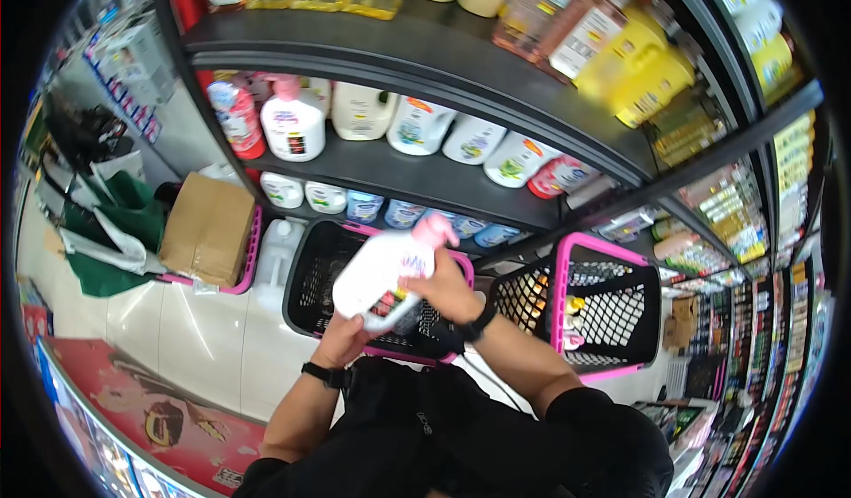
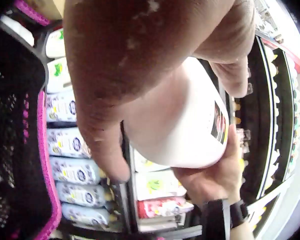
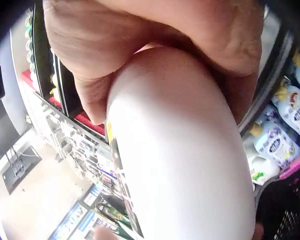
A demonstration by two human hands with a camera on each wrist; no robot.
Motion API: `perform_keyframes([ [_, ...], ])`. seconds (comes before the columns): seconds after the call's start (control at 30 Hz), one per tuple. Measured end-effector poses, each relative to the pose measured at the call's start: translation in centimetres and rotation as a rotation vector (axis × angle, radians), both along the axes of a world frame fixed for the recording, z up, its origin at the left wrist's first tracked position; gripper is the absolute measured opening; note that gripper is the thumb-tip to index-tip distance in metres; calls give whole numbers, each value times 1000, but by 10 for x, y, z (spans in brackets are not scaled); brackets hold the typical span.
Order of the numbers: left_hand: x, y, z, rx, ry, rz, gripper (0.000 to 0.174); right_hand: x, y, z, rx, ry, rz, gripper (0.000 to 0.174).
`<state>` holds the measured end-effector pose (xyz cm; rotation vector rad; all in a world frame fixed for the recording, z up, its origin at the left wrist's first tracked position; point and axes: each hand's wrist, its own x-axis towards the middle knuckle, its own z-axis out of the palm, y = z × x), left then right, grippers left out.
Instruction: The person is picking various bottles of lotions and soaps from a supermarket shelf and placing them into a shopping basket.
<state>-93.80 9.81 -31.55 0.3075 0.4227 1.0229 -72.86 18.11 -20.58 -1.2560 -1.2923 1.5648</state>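
I grip the white bottle [image 1: 377, 276] near its pump with my right hand [image 1: 449, 292] and round its base with my left hand [image 1: 340, 342] – probably to steady its weight – tilted over the black basket [image 1: 298, 287].

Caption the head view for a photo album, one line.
Left hand and right hand hold a white, pink-topped pump bottle over a black basket, beside shelves of bottles.

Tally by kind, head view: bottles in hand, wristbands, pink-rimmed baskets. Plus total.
Held bottle: 1
Wristbands: 2
Pink-rimmed baskets: 3
Total: 6
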Motion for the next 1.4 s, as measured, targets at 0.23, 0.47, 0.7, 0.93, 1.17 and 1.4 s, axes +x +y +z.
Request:
perform_keyframes([
  [0.23, 43, -47, 22, -3, 119, -110, 92, 107, -100, 14, 40, -4, 282, 67],
  [0.47, 124, -53, 82, 262, 302, -128, 95, 272, -136, 86, -47, 413, 166, 51],
  [0.7, 268, -65, 99, 371, 362, -221, 91, 376, -172, 136, 70, -143, 136, 27],
  [0.93, 395, -58, 119, 518, 391, -113, 80, 476, -175, 148, 89, -263, -130, 28],
  [1.17, 408, -87, 88, 930, 1170, -24, 77, 528, -155, 140, 634, -1046, -69, 40],
  [1.4, 381, -138, 69, 1248, 1593, -6, 62, 588, -121, 39, 522, -1314, -15, 37],
])
